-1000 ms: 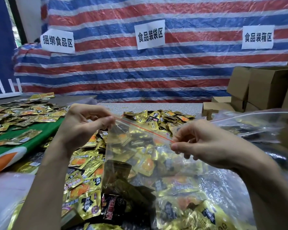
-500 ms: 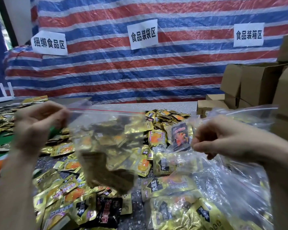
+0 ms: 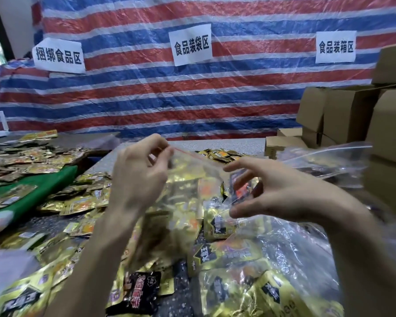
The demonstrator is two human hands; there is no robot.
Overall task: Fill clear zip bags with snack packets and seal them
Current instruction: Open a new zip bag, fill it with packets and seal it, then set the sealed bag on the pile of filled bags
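- Left hand (image 3: 140,177): thumb and forefinger pinch the top corner of the zip bag (image 3: 192,179).
- Right hand (image 3: 279,197): fingers spread, gripping nothing, beside the bag's top edge.

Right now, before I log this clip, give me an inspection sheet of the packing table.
Surface: grey speckled tabletop; green cloth at left.
Job's things: clear zip bag with red seal strip, part-filled, held up; loose gold foil snack packets heaped below.
Clutter: filled clear bags at right; black foil packet.
Grippers: left hand pinches the bag's top corner; right hand open beside its other end.
Cables: nothing seen.
Surroundings: brown cardboard boxes; red-white-blue striped tarpaulin with white paper signs.
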